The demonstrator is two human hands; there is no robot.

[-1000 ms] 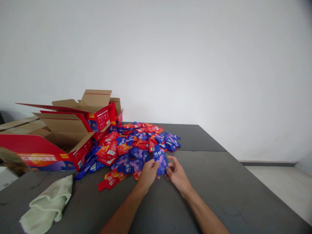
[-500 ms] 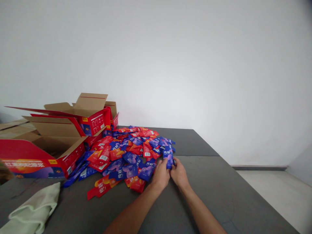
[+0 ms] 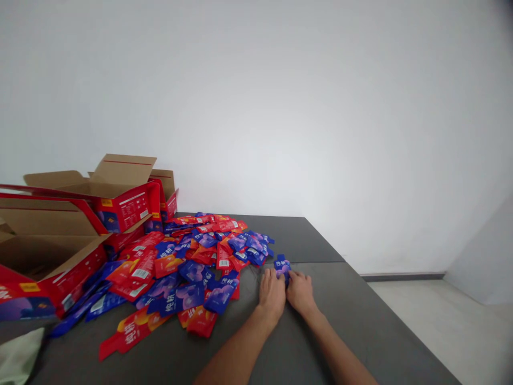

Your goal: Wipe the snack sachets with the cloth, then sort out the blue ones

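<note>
A blue pouch (image 3: 282, 264) with white lettering and a purple fruit print is between my two hands, low over the dark table or resting on it; I cannot tell which. My left hand (image 3: 272, 293) has its fingers closed on the pouch's left side. On the other side, my right hand (image 3: 300, 292) grips the right edge with bent fingers. The pouch's lower part is hidden behind the hands. Left of them spreads a loose pile of red pouches (image 3: 140, 272) and blue pouches (image 3: 222, 292), the nearest a short way from my left hand.
Open red cardboard boxes (image 3: 130, 206) with raised brown flaps stand at the left. A pale green cloth (image 3: 20, 355) lies at the near left corner. The dark table (image 3: 352, 321) has a seam across it and meets a white wall behind.
Both hands have drawn the blue pouch away from the pile, toward me and slightly right. The view has turned right, so boxes, pile and cloth sit farther left.
</note>
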